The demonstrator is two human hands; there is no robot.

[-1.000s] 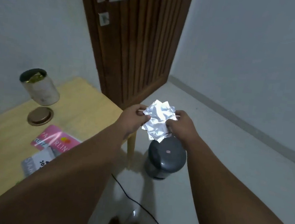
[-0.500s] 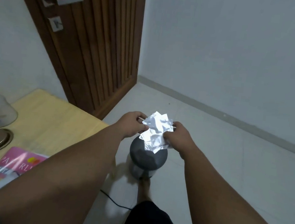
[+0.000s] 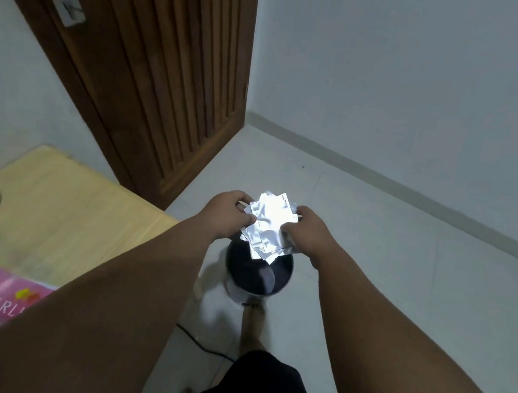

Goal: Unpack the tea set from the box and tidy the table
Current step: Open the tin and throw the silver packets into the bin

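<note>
Both hands — left hand (image 3: 228, 214), right hand (image 3: 308, 234) — pinch crinkled, shiny silver foil packets (image 3: 268, 226) above the bin (image 3: 259, 269).

Pale walls (image 3: 395, 66), slatted brown door (image 3: 155, 71) (shut), grey floor (image 3: 405, 261).

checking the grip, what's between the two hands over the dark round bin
In the head view, a crumpled bunch of silver foil wrappers lies between the left hand and right hand, pinched by both.

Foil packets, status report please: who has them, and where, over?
Copy: left hand and right hand pinch the foil packets. Held above the dark bin. Nothing in between.
</note>
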